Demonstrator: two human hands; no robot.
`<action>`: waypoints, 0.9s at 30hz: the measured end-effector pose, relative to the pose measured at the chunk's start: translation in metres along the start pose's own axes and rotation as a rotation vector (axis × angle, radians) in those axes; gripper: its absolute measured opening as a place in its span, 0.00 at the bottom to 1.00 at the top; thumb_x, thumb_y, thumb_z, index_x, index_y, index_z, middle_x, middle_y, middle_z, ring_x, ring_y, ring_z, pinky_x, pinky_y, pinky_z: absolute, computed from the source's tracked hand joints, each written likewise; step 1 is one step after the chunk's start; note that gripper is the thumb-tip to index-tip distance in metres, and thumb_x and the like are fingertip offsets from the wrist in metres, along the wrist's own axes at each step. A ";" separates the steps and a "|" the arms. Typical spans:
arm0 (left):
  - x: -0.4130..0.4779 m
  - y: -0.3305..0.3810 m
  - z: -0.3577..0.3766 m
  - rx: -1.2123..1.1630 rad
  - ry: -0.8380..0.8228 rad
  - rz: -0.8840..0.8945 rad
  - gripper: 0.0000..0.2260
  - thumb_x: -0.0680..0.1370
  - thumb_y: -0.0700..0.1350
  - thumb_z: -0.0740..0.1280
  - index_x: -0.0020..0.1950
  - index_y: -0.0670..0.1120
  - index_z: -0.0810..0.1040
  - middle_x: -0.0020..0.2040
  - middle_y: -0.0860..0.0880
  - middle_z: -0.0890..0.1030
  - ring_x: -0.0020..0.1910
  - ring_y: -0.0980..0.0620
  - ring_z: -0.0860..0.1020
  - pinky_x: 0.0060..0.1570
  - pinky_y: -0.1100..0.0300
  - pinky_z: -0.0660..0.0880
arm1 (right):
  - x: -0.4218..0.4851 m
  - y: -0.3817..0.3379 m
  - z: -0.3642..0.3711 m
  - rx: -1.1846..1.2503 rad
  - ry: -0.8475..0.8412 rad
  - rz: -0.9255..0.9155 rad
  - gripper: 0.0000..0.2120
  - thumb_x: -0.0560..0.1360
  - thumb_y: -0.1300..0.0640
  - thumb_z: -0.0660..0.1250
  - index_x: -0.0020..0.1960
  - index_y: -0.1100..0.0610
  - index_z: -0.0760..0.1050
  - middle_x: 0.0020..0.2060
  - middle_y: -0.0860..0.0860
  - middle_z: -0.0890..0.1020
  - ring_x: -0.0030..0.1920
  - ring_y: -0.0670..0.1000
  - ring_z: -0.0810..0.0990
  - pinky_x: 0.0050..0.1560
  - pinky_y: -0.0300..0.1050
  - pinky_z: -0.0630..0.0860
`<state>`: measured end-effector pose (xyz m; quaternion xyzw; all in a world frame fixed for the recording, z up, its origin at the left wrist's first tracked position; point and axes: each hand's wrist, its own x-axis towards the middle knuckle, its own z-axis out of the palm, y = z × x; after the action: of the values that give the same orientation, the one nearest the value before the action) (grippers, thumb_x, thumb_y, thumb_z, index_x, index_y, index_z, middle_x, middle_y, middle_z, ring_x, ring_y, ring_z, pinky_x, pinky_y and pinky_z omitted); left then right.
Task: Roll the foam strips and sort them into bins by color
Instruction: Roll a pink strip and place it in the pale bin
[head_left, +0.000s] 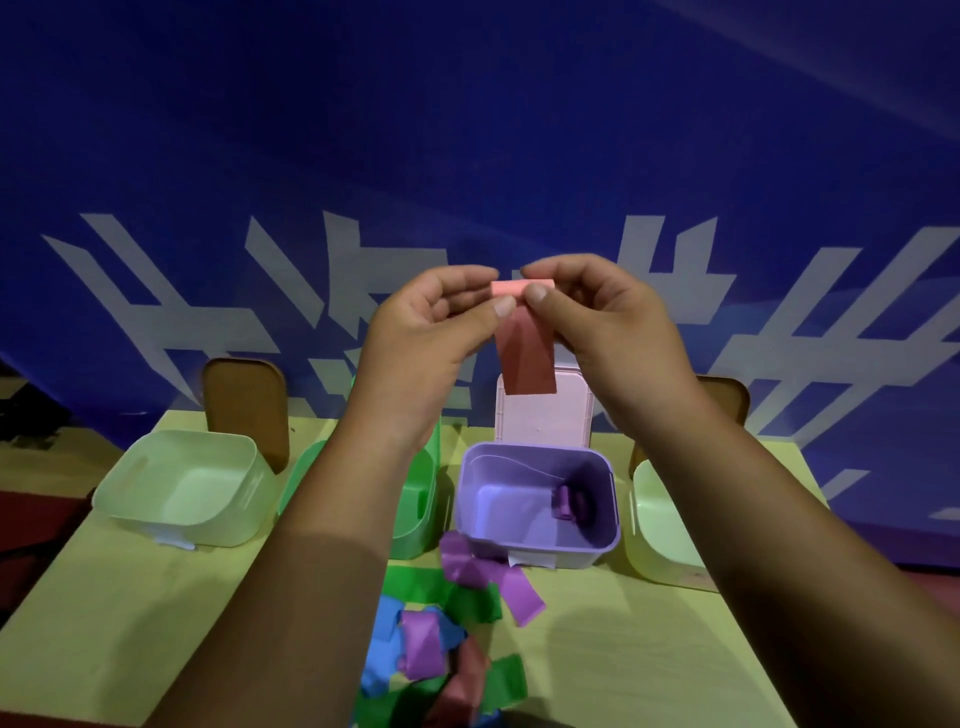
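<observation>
Fingertips (503, 306) of my left hand (431, 332) and right hand (608, 317) pinch a pink foam strip (524, 358), top rolled, flat tail hanging.

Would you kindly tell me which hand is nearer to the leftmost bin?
Left. The left hand is raised above and right of the leftmost bin; the right hand is farther right, beyond the pink strip both pinch.
</observation>
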<state>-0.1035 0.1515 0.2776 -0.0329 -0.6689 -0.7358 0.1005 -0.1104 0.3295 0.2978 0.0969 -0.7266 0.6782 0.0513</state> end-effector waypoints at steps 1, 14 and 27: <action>0.002 0.001 -0.004 0.006 -0.003 0.001 0.12 0.80 0.40 0.76 0.63 0.46 0.85 0.56 0.44 0.88 0.59 0.42 0.87 0.64 0.42 0.83 | 0.002 -0.002 0.004 -0.008 -0.002 -0.007 0.06 0.82 0.58 0.71 0.58 0.52 0.84 0.51 0.61 0.84 0.54 0.63 0.83 0.59 0.65 0.82; 0.013 0.017 -0.052 0.003 -0.016 0.089 0.13 0.78 0.35 0.76 0.61 0.46 0.86 0.57 0.45 0.88 0.60 0.45 0.86 0.61 0.50 0.81 | 0.008 -0.018 0.054 0.027 0.002 -0.033 0.06 0.83 0.59 0.71 0.58 0.58 0.83 0.44 0.51 0.85 0.43 0.44 0.81 0.47 0.40 0.80; -0.001 0.032 -0.075 0.012 0.048 0.061 0.11 0.80 0.36 0.76 0.58 0.49 0.87 0.52 0.50 0.89 0.55 0.52 0.87 0.58 0.55 0.83 | -0.002 -0.024 0.079 0.052 0.009 -0.018 0.06 0.82 0.57 0.71 0.58 0.56 0.84 0.47 0.53 0.86 0.46 0.47 0.83 0.55 0.51 0.83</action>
<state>-0.0895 0.0742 0.3005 -0.0351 -0.6692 -0.7291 0.1391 -0.0990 0.2492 0.3147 0.1017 -0.7077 0.6967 0.0583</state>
